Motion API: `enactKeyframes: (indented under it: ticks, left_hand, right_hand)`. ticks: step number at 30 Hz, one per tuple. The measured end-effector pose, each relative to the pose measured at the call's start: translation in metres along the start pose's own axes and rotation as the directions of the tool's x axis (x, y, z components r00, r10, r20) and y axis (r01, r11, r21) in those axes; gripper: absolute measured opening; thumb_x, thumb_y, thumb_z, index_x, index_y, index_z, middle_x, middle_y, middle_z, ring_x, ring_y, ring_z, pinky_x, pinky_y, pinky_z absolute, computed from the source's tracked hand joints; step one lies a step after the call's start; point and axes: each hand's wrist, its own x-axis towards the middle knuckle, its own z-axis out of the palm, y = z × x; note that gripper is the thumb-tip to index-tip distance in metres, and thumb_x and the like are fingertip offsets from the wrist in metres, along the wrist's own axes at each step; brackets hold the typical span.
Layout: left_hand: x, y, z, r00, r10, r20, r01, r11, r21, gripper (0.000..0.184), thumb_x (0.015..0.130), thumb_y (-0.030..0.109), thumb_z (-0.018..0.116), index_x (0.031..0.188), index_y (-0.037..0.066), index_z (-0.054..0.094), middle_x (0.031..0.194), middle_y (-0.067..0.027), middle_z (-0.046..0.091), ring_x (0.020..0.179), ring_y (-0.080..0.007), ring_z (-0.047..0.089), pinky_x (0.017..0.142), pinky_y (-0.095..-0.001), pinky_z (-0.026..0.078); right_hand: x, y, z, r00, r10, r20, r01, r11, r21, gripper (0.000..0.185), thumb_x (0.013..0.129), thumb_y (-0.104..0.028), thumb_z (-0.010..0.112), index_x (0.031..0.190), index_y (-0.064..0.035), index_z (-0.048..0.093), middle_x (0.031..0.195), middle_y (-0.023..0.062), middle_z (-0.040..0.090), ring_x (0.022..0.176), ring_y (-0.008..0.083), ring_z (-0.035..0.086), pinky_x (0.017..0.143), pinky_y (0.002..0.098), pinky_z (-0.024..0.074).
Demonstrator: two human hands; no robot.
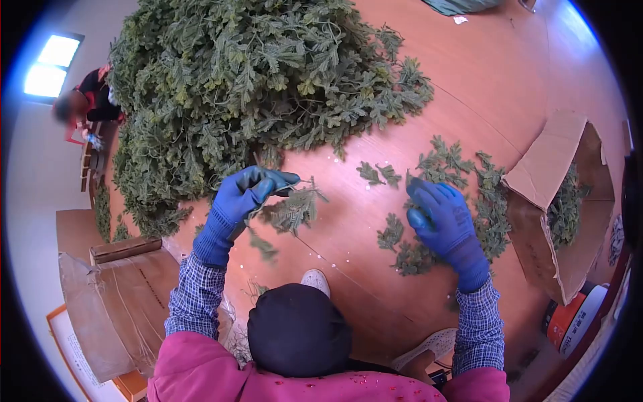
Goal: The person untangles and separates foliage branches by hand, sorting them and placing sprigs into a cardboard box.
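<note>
A cardboard box [137, 301], its inside hidden, stood left of the heap of leaves [261, 87]. Just this side of the heap, the gloved left hand [248, 191] pinched a leafy sprig [295, 211]. The right hand [442, 218], its glove lettering unreadable, curled near loose sprigs [492, 218]; I couldn't tell whether it gripped anything. Rightmost, an open carton [529, 251] held leaves [566, 208], near an orange-and-white case [584, 318] with illegible print.

Both arms extend forward, apart, in pink upper sleeves [191, 365] and blue-and-white checked fabric lower sleeves [197, 295]. The left hand [251, 191], in a blue knit glove with dark-coated fingers, bends inward at the wrist, thumb and fingers drawn together in a pinch. The right hand [439, 211], in a matching glove, points forward and slightly inward, fingers curled; its grip appears loose, though the palm is hidden.
</note>
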Motion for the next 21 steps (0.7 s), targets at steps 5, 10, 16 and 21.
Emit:
enactKeyframes:
  ticks: [5, 10, 16, 21]
  left_hand:
    - [0.013, -0.002, 0.012, 0.985, -0.071, 0.16, 0.111, 0.961, -0.255, 0.038, 0.088, 0.031, 0.067, 0.098, -0.004, 0.057, 0.123, -0.0238, 0.058, 0.104, -0.025, 0.062, 0.085, -0.0348, 0.053]
    - [0.024, -0.01, 0.028, 0.972, -0.032, 0.231, 0.122, 0.915, -0.384, 0.043, 0.079, 0.04, 0.074, 0.087, 0.003, 0.053, 0.127, -0.0277, 0.054, 0.086, -0.0235, 0.069, 0.076, -0.0311, 0.057]
    - [0.027, -0.019, 0.034, 0.956, -0.001, 0.294, 0.127, 0.903, -0.41, 0.044, 0.088, 0.039, 0.062, 0.105, -0.001, 0.057, 0.126, -0.031, 0.054, 0.078, -0.0211, 0.069, 0.076, -0.0309, 0.056]
    - [0.03, -0.041, 0.032, 0.925, -0.01, 0.379, 0.218, 0.832, -0.511, 0.037, 0.095, 0.032, 0.053, 0.11, -0.002, 0.056, 0.126, -0.0325, 0.052, 0.081, -0.0234, 0.07, 0.076, -0.0315, 0.057]
  right_hand:
    - [0.029, -0.017, 0.012, 0.966, 0.047, -0.253, 0.107, 0.822, 0.559, 0.038, 0.091, -0.021, 0.061, 0.126, -0.0066, 0.057, 0.102, 0.0103, 0.065, 0.082, 0.0228, 0.062, 0.073, 0.0331, 0.0496]
    - [0.07, -0.023, 0.025, 0.969, 0.15, 0.196, -0.203, 0.031, 0.979, 0.049, 0.09, -0.013, 0.062, 0.137, -0.0076, 0.048, 0.088, -0.0024, 0.049, 0.069, 0.0045, 0.04, 0.06, 0.0202, 0.0391]
    - [0.109, -0.004, 0.031, 0.992, -0.036, 0.122, -0.092, 0.451, 0.888, 0.053, 0.099, -0.019, 0.051, 0.146, -0.0048, 0.032, 0.113, 0.0034, 0.061, 0.059, 0.0021, 0.027, 0.053, 0.0176, 0.0309]
    - [0.114, -0.011, 0.03, 0.906, -0.056, 0.418, -0.322, 0.548, 0.772, 0.044, 0.091, -0.015, 0.063, 0.132, -0.0035, 0.052, 0.099, 0.005, 0.068, 0.071, 0.0056, 0.049, 0.069, 0.023, 0.0464]
